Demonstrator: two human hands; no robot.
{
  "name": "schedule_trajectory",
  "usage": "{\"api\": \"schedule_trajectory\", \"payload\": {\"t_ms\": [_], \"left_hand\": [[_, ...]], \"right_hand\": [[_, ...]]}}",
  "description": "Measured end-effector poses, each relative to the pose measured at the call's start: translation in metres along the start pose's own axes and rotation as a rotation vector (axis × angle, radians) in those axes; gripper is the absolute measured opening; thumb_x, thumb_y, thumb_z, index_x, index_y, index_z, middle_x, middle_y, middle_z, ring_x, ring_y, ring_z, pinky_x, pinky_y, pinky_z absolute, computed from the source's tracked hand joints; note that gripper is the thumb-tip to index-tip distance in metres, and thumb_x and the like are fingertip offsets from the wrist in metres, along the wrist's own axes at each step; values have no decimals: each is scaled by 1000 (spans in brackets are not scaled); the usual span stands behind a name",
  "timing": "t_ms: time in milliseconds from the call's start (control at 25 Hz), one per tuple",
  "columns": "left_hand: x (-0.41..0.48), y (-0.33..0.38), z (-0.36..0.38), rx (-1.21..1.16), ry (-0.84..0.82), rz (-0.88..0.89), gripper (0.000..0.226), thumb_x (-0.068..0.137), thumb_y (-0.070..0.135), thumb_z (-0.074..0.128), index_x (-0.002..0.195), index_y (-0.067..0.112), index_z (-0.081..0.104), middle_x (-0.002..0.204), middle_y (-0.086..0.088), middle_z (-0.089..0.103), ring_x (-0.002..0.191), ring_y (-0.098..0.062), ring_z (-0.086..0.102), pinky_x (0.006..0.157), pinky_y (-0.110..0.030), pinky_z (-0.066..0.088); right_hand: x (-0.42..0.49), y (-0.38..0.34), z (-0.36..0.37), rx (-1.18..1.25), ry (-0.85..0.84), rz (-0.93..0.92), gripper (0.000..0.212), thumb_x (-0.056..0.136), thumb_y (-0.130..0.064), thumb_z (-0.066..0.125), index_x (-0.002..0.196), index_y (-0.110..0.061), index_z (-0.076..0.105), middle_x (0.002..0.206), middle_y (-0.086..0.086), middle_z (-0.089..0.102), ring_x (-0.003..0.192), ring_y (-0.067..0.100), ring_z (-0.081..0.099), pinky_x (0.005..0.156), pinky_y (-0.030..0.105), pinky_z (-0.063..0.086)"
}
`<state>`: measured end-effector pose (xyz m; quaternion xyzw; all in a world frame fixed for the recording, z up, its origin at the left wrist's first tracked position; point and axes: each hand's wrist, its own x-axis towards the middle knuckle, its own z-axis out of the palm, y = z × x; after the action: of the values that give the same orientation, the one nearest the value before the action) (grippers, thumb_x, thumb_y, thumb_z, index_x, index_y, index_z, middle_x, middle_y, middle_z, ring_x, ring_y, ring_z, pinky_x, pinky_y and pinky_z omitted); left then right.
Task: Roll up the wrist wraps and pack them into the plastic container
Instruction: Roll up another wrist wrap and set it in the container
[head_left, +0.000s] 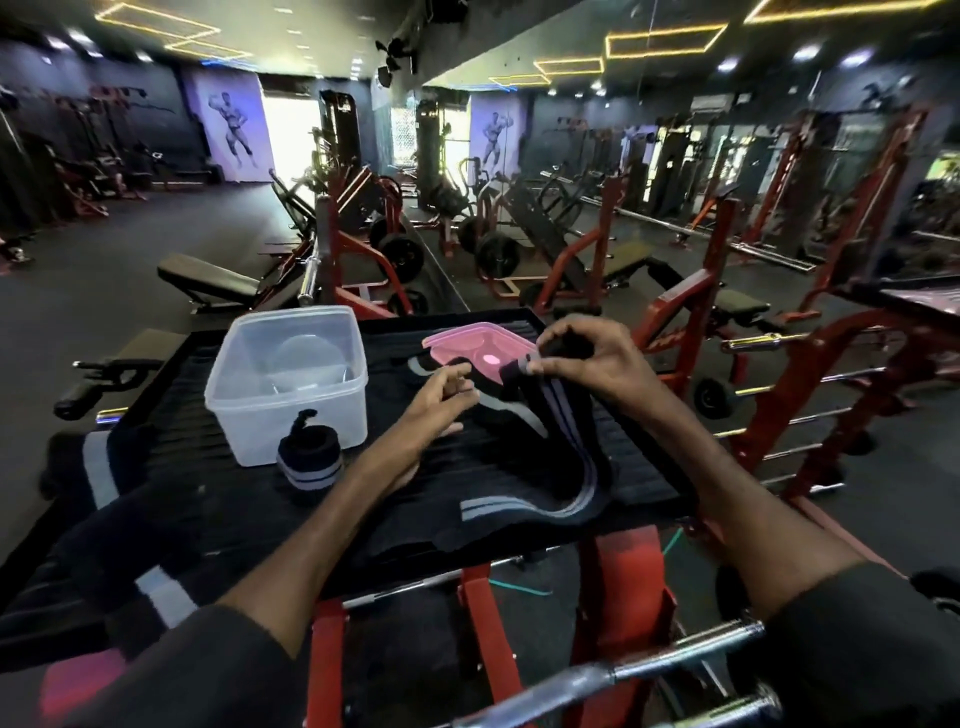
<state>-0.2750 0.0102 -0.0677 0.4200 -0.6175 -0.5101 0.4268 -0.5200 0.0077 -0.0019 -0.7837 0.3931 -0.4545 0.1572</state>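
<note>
- Right hand (592, 364): grip pinching the started end of a loose wrap (566, 441), raised just above the bench (218, 467) at its far right.
- Left hand (441, 400): grip spread and relaxed, holding nothing, just beside the pinched end.
- Loose wrap: black with pale stripes, tail trailing in a curve toward the near edge of the bench.
- Rolled wrap (306, 462): finished, standing on end, touching or nearly touching the front wall of the container (311, 421).
- Container: clear, open, on the left of the bench; no wrap seen inside.
- Lid (462, 345): pink, lying flat behind the hands.
- Second wrap (498, 408): flat, unrolled, partly under the hands.
- Step in hand, as judged: rolling the loose wrap from the pinched end.
- To do it well: keep the first turns tight, bring the left fingers in to steady the core, keep the stripes lined up so the edges stay flush, feed the tail straight without a twist.
</note>
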Motion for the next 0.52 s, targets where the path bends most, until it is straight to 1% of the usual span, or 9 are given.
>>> {"api": "schedule_trajectory", "payload": {"t_ms": [80, 120, 160, 240, 320, 360, 440, 480, 520], "left_hand": [[11, 10, 13, -50, -63, 6, 49, 97, 31, 66, 142, 27, 47, 151, -1, 47, 134, -13, 50, 113, -43, 42], [15, 18, 19, -81, -93, 21, 45, 97, 30, 65, 140, 27, 49, 150, 0, 50, 133, -13, 52, 113, -44, 43], [19, 25, 25, -100, -128, 38, 43, 98, 30, 65, 138, 27, 52, 146, 2, 55, 132, -14, 55, 112, -44, 43], [20, 40, 32, -51, -199, 55, 36, 99, 30, 62, 134, 28, 57, 135, 10, 65, 131, -14, 58, 108, -41, 46], [18, 54, 37, 46, -167, 112, 24, 98, 28, 63, 122, 29, 66, 121, 15, 73, 123, -12, 64, 103, -38, 51], [14, 63, 38, 102, -122, 190, 19, 97, 26, 65, 115, 30, 69, 113, 17, 75, 115, -8, 67, 98, -33, 54], [-1, 85, 35, 173, -53, 325, 19, 95, 16, 66, 108, 29, 70, 103, 21, 76, 102, 0, 70, 86, -20, 54], [-8, 93, 32, 174, -31, 364, 22, 94, 12, 67, 107, 28, 70, 100, 21, 77, 99, 1, 71, 82, -17, 54], [-15, 98, 28, 171, -30, 395, 23, 93, 10, 68, 108, 27, 71, 100, 19, 77, 99, 0, 71, 81, -16, 54]], "right_hand": [[10, -11, -16, 235, 152, 6, 24, 79, -5, 85, 96, 3, 71, 94, 13, 72, 85, 11, 67, 74, 23, 54], [14, -18, -20, 317, 201, 5, 24, 80, -3, 82, 98, 6, 70, 95, 13, 70, 84, 8, 67, 74, 21, 54], [19, -24, -21, 377, 236, 4, 23, 82, -1, 80, 101, 8, 69, 95, 11, 70, 83, 6, 67, 73, 19, 53], [29, -35, -18, 489, 281, 17, 21, 86, 1, 76, 104, 8, 68, 92, 6, 71, 81, 5, 68, 72, 17, 53], [41, -47, -21, 597, 305, 27, 14, 87, 2, 74, 100, 0, 69, 86, -1, 73, 81, 6, 69, 73, 18, 54], [49, -52, -24, 640, 308, 18, 13, 87, 2, 74, 98, -3, 69, 85, -3, 75, 82, 7, 69, 76, 19, 55], [63, -60, -30, 693, 290, -10, 12, 88, 2, 73, 98, -5, 70, 87, -2, 76, 84, 10, 71, 79, 22, 57], [68, -62, -32, 705, 272, -24, 12, 89, 1, 73, 99, -4, 70, 88, 0, 77, 85, 11, 72, 79, 23, 58], [71, -63, -31, 719, 250, -33, 12, 89, 0, 73, 100, -4, 70, 89, 1, 77, 85, 12, 73, 78, 24, 58]]}}
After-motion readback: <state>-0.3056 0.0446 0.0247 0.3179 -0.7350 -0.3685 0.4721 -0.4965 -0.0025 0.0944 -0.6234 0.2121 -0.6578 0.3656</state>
